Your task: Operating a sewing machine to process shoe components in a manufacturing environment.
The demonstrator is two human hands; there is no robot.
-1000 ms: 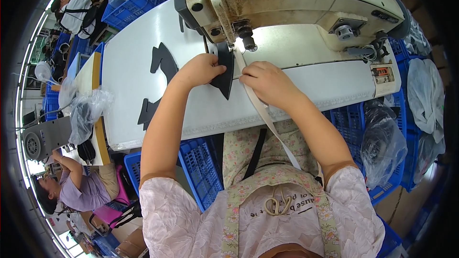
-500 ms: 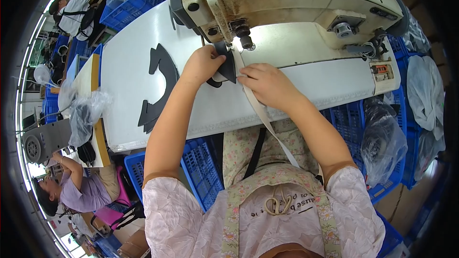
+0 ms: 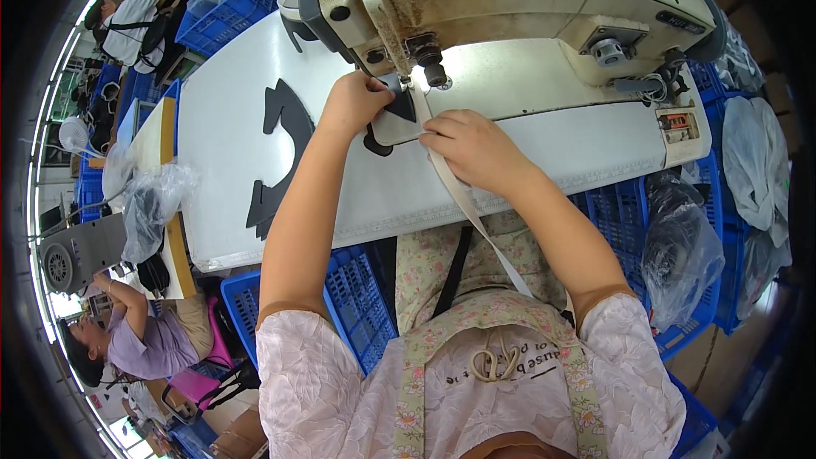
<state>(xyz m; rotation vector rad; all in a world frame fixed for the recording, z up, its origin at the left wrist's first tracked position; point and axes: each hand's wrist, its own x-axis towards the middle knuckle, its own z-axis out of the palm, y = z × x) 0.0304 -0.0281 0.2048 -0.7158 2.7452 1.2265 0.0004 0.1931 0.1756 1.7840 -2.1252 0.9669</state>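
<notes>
My left hand (image 3: 357,105) is closed at the needle area of a cream sewing machine (image 3: 510,15), its thumb and fingers on the edge of a dark grey cut piece (image 3: 403,108). That piece lies under the machine's head, beside the presser foot. A long beige strip (image 3: 463,197) runs from the needle area down over the table edge to my lap. Pinched between the fingers of my right hand (image 3: 474,150) is this strip, just below the dark piece. The needle point itself is too small to make out.
Curved dark grey pieces (image 3: 291,140) lie stacked on the white table (image 3: 223,127) to the left. Blue crates (image 3: 359,306) stand below the table, and plastic-wrapped goods (image 3: 680,255) fill those on the right. At far left a person (image 3: 161,336) sits working at another machine.
The dark piece has moved up and turned slightly under the machine's head, so less of it shows. My left hand has shifted a little up and left; my right hand has barely moved.
</notes>
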